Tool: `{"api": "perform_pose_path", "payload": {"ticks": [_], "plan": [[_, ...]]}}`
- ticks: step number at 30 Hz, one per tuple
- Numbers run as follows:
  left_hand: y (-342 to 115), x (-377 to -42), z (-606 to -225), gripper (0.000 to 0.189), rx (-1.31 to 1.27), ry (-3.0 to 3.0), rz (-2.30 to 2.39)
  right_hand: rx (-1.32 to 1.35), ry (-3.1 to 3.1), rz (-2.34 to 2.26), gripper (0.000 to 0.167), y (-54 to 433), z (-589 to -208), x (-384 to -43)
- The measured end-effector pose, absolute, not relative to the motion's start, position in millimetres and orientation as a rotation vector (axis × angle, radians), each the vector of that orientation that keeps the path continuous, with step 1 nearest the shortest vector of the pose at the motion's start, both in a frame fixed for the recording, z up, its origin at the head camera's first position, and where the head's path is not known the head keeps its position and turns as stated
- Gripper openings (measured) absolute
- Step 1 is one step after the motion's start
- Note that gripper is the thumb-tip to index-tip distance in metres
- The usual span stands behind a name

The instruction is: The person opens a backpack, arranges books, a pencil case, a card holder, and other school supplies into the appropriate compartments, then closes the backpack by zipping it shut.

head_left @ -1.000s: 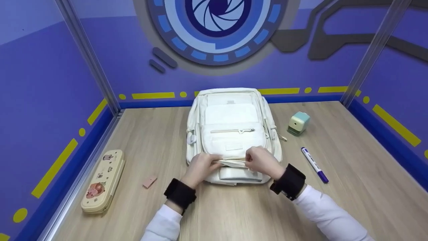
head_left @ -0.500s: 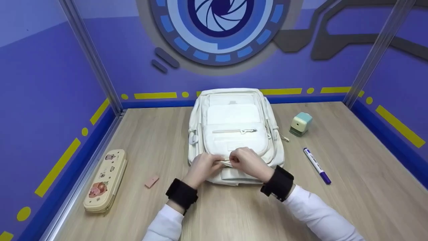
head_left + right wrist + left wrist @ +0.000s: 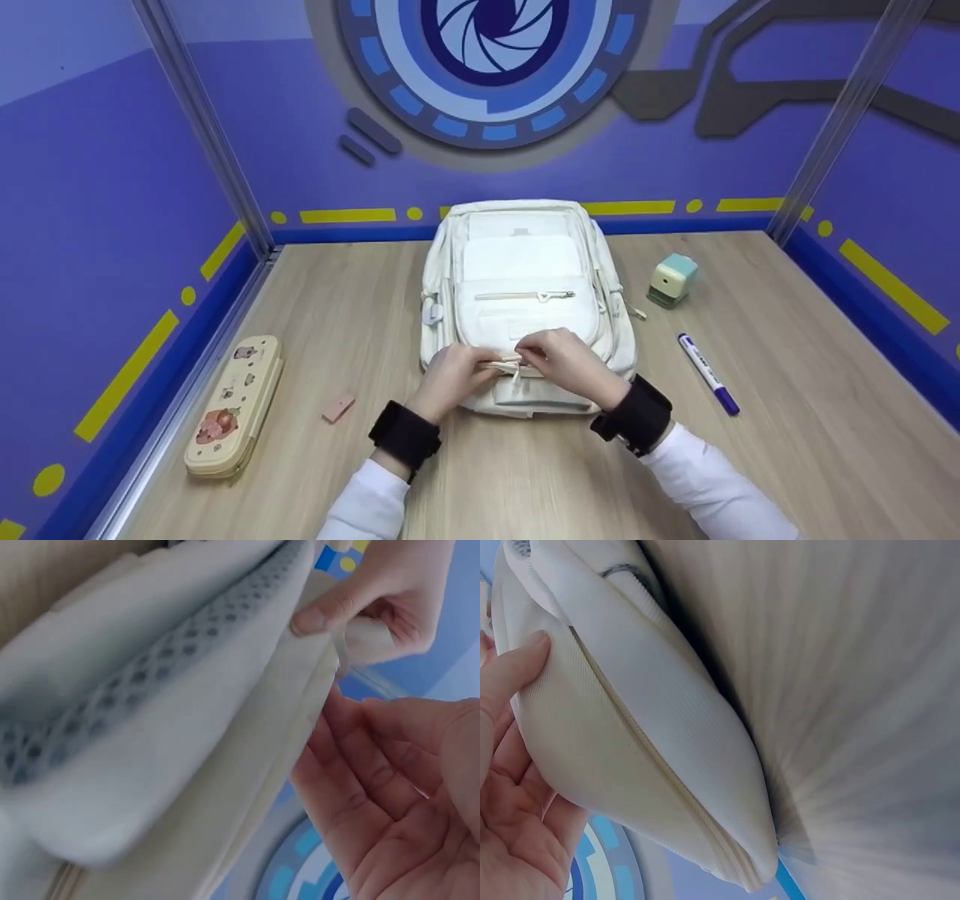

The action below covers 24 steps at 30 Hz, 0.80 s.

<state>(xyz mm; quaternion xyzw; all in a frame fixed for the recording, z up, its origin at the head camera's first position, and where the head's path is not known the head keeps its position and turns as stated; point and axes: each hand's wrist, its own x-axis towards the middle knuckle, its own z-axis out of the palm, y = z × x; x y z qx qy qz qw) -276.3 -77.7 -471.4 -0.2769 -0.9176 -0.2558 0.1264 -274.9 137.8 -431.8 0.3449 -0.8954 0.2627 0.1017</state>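
Observation:
A white backpack [image 3: 521, 259] lies on its back on the table, its base towards me. At its lower front, my left hand [image 3: 457, 373] pinches the fabric edge beside a zip; in the left wrist view the thumb [image 3: 529, 660] presses the cloth from one side, with fingers behind it. Close to it, my right hand [image 3: 574, 365] has its fingertips at the same edge. A pale zip pull [image 3: 516, 374] hangs between the hands. In the right wrist view the right palm [image 3: 390, 817] shows with loosely bent fingers, and the fingertips are partly hidden by the bag's edge.
At the left lies a cream pencil case [image 3: 234, 405], with a small pink eraser-like piece [image 3: 338, 407] nearer the bag. On the right stand a green-and-cream pencil sharpener [image 3: 673, 280] and a lying purple-capped marker [image 3: 708, 373]. Blue walls [image 3: 90, 225] enclose the table.
My right hand moved left along the bag's lower edge towards the left hand, then its fingers loosened and the zip pull came into sight. The left hand keeps its hold.

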Motion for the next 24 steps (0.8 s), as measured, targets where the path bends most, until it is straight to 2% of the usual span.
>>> {"api": "perform_pose_path", "payload": {"ticks": [11, 24], "plan": [[-77.6, -276.1, -470.6, 0.01, -0.785, -2.692, -0.779, 1.011, -2.61, 0.595, 0.017, 175.9, -445.7, -282.5], [-78.0, -277.1, -470.9, 0.012, -0.784, -2.713, -0.777, 0.948, -2.59, 0.462, 0.015, 184.2, -455.5, -282.1]]}}
